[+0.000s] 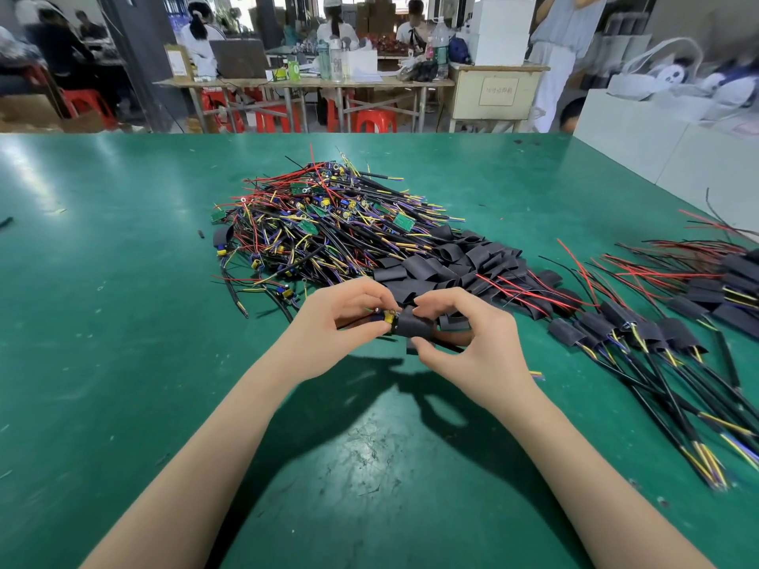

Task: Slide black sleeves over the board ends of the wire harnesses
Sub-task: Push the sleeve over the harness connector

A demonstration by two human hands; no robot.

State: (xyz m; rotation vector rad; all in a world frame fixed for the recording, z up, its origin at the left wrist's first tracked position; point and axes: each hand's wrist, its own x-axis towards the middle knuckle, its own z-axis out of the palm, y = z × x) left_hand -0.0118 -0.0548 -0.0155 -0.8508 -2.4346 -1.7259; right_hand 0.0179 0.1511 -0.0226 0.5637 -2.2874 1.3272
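Roughly midway: a sleeved batch (pixel 640 334) lies right on the counter (pixel 102 322), the bare-harness heap (pixel 320 223) remains, while the left hand (pixel 332 322) pinches a board end (pixel 388 317) and the right hand (pixel 464 338) pinches a black sleeve (pixel 415 324).

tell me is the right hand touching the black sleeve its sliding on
Touching. The head view shows the right hand pinching the black sleeve, forefinger on its top edge and thumb under it, with no gap.
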